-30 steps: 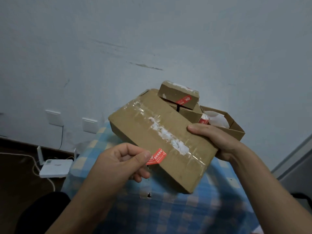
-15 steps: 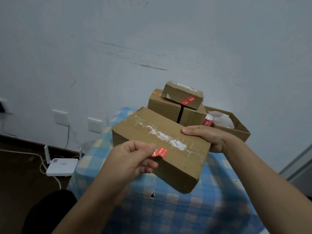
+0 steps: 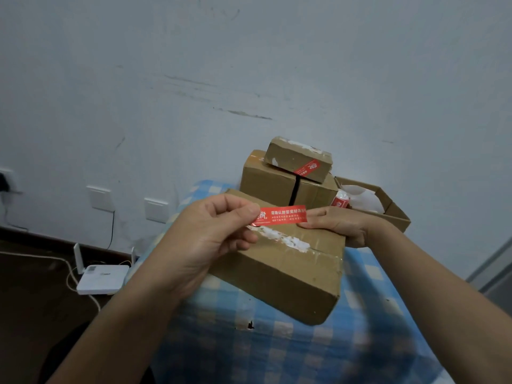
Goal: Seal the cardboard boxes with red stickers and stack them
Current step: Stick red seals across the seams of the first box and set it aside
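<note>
Item: red sticker [image 3: 282, 215], printed face up; pinched at its left end by the left hand [image 3: 210, 234]; poised just above the top seam [image 3: 279, 238] of the large cardboard box [image 3: 291, 273].
Right hand [image 3: 340, 225]: grips the box's far edge, thumb beside the strip's free end.
Box: held tilted over the blue checked tablecloth [image 3: 277, 342].
Handling: lay the strip across the seam; press outward from the middle; the torn white residue likely grips poorly.

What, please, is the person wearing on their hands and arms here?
Nothing that shows. The left hand and right hand are ungloved, with no rings visible. The left forearm and right forearm are bare to the frame's edge, with no sleeve, watch or bracelet in view.
</note>
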